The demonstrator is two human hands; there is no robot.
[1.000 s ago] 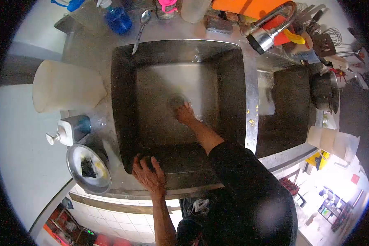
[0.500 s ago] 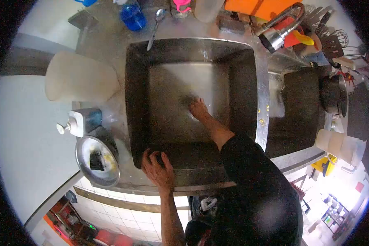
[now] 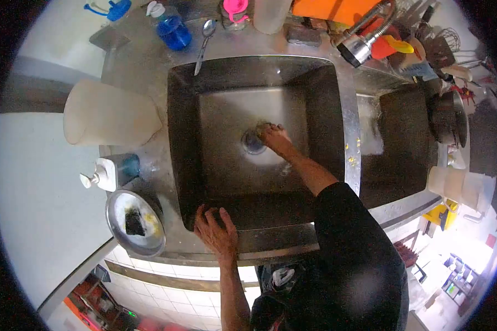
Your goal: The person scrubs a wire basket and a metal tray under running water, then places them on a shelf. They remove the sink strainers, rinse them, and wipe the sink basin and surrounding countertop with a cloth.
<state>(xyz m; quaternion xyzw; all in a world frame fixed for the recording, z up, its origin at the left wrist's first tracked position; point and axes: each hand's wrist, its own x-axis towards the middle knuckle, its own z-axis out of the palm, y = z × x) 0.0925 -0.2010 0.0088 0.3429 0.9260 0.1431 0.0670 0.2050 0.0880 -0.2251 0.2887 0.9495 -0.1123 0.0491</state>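
Note:
My right hand (image 3: 277,139) reaches down to the bottom of the metal sink (image 3: 226,110), just right of the round drain (image 3: 253,142). Its fingers are curled, and a small dull greenish bit shows at their tips; I cannot make out what it is. At the sink's front left corner, my left hand (image 3: 217,233) rests on the rim with spread fingers and holds nothing. Left of it stands a metal bowl (image 3: 159,237) with suds and a dark pad (image 3: 133,222) inside.
A soap pump bottle (image 3: 109,172) and a big translucent container (image 3: 110,116) lie at left. Along the back are a blue bottle (image 3: 174,34), a spoon (image 3: 205,44) and a faucet (image 3: 356,49). A second basin (image 3: 400,143) adjoins at right, with a pot (image 3: 448,118) beyond it.
My right hand has shifted slightly right and up, uncovering the drain. My left hand stays on the rim. The whole view has tilted a little.

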